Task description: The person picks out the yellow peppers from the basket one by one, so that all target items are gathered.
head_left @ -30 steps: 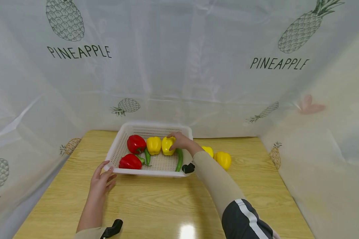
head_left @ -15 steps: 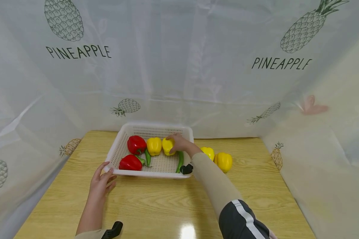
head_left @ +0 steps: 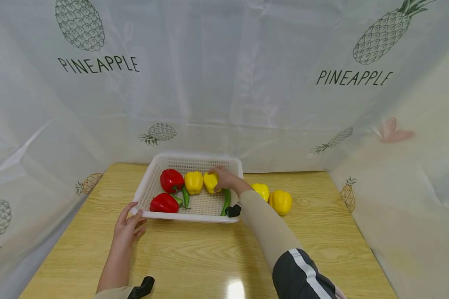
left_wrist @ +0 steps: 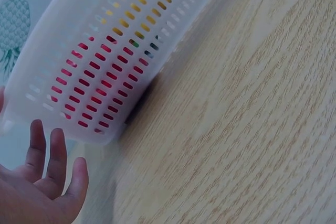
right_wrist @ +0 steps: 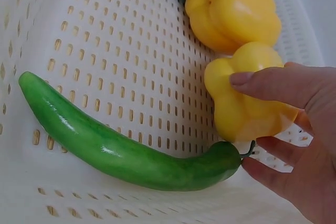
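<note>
My right hand (head_left: 226,178) holds a yellow bell pepper (right_wrist: 247,100), thumb on its near side and other fingers partly hidden behind. It sits inside the white plastic basket (head_left: 194,218), beside another yellow bell pepper (head_left: 193,182). Below that hand lies a long green chili pepper (right_wrist: 121,156), its stem end close to the fingertips. My left hand (head_left: 125,228) pinches the basket's near left corner; in the left wrist view its lower fingers (left_wrist: 56,156) hang apart from the wall. Two red bell peppers (head_left: 172,180) and a smaller green chili pepper (head_left: 186,197) lie at the basket's left.
Two more yellow bell peppers (head_left: 280,202) stand on the wooden table (head_left: 194,257), right of the basket and partly behind the right forearm. A white curtain with pineapple prints (head_left: 224,91) hangs close behind the basket and along both sides.
Very little differs. The right hand stays around the yellow bell pepper, its forearm shifted slightly left since one second ago. The left hand remains at the basket corner.
</note>
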### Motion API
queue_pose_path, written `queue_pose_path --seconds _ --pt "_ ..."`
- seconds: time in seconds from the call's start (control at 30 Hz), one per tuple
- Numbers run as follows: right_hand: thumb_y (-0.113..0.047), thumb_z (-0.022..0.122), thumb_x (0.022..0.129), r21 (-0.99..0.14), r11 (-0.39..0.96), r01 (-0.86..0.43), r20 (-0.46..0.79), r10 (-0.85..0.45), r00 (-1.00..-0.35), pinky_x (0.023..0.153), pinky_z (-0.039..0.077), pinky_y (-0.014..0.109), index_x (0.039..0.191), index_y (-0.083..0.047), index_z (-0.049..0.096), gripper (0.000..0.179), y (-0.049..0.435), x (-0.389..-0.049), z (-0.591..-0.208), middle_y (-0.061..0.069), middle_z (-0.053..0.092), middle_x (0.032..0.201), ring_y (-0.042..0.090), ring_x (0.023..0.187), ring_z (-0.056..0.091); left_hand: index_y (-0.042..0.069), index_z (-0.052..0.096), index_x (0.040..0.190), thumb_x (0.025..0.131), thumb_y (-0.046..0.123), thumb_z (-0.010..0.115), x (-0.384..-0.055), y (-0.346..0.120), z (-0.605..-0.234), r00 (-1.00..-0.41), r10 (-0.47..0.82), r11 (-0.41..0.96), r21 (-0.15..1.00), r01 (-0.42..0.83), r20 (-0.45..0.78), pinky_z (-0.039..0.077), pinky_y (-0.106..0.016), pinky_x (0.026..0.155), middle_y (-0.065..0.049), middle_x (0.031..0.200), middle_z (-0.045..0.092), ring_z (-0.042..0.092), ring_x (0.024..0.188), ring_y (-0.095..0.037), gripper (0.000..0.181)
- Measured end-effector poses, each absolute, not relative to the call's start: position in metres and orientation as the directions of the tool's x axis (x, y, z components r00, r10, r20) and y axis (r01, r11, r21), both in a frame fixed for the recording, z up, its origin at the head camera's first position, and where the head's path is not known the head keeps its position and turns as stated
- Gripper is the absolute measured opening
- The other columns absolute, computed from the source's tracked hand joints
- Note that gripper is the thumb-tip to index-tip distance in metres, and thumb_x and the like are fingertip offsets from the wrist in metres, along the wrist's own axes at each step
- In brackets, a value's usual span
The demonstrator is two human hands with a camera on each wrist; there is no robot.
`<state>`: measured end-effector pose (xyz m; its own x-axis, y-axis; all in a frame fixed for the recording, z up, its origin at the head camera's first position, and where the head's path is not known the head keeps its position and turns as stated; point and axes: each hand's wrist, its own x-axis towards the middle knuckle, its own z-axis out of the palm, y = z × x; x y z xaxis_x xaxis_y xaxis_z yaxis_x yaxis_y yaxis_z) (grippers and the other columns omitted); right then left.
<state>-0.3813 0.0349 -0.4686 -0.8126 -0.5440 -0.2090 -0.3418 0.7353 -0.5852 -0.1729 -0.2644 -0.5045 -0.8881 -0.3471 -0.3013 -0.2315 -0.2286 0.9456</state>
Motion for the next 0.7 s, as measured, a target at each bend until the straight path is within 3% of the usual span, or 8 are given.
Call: queue_pose_path --seconds 0.37,0.7 --pt "-0.008 0.082 0.078 -0.586 0.733 -0.345 -0.214 -0.551 -0.807 0.106 0.036 0.042 0.137 -0.016 0.053 0.066 0.0358 -0.3796 -0.4664 0.014 0.031 0.146 0.028 0.129 0.036 0.033 0.044 0.136 0.096 0.034 0.062 -0.1729 -0.2651 -0.5038 -0.884 -0.351 -0.211 0.946 -0.245 -0.307 0.053 -0.023 0.071 0.018 0.083 0.065 0.064 0.085 -0.007 0.044" --pt "-0.013 0.083 0.078 -0.561 0.747 -0.356 -0.231 -0.555 -0.799 0.106 0.036 0.043 0.138 -0.019 0.052 0.067 0.0357 -0.3767 -0.4653 0.015 0.029 0.15 0.028 0.132 0.034 0.031 0.042 0.139 0.097 0.033 0.061 -0.1702 -0.2647 -0.5023 -0.884 -0.348 -0.216 0.944 -0.249 -0.313 0.053 -0.024 0.072 0.018 0.084 0.064 0.064 0.083 -0.006 0.046"
